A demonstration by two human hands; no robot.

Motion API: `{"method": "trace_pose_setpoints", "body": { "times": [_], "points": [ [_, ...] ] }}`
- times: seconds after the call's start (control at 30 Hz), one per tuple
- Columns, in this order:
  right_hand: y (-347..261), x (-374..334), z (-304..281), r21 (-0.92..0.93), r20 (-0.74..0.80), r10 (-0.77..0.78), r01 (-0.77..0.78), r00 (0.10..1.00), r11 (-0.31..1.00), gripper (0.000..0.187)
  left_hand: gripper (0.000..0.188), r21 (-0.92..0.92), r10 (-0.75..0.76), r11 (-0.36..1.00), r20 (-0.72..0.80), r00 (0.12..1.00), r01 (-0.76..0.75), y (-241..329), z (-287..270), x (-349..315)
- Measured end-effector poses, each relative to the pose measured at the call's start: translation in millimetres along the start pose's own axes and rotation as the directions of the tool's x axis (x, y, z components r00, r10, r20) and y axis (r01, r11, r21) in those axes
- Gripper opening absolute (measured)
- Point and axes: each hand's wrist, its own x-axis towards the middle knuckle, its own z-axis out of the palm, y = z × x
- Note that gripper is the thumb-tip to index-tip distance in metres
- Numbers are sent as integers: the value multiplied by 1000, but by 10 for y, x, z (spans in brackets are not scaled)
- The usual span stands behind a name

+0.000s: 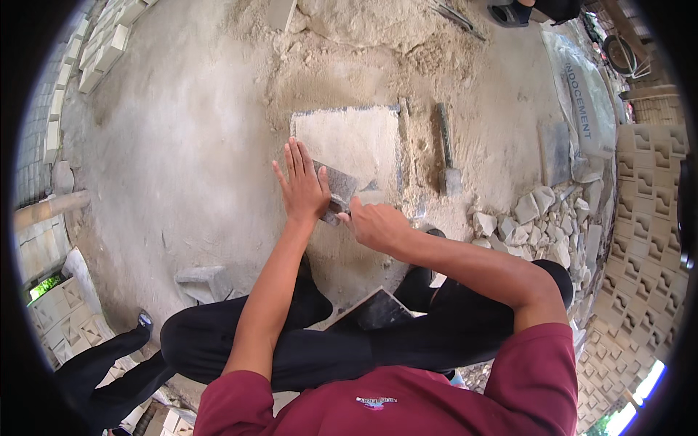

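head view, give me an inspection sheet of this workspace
surface: sandy ground, loose sand heaped at top
job's things: grey slab set in the sand; dark stone piece at its near edge
clutter: hammer, rubble pile, paving blocks, sack
grippers: left hand flat, fingers spread, on the stone piece; right hand closed at its lower edge
cables: nothing seen
surroundings: patterned blocks at right

Left hand and right hand hold a stone piece.
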Motion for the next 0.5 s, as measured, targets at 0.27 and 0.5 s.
{"method": "trace_pose_setpoints", "body": {
  "times": [0.27, 0.5],
  "points": [
    [-24, 1022, -1118, -197, -254, -115, 65, 960, 978, 55, 70, 21, 37, 999, -138, 990, -34, -189, 147, 1663],
    [613, 130, -294, -63, -135, 37, -45, 990, 997, 50, 70, -24, 77, 997, 0, 997, -77, 556, 267, 540]
  ]
}}
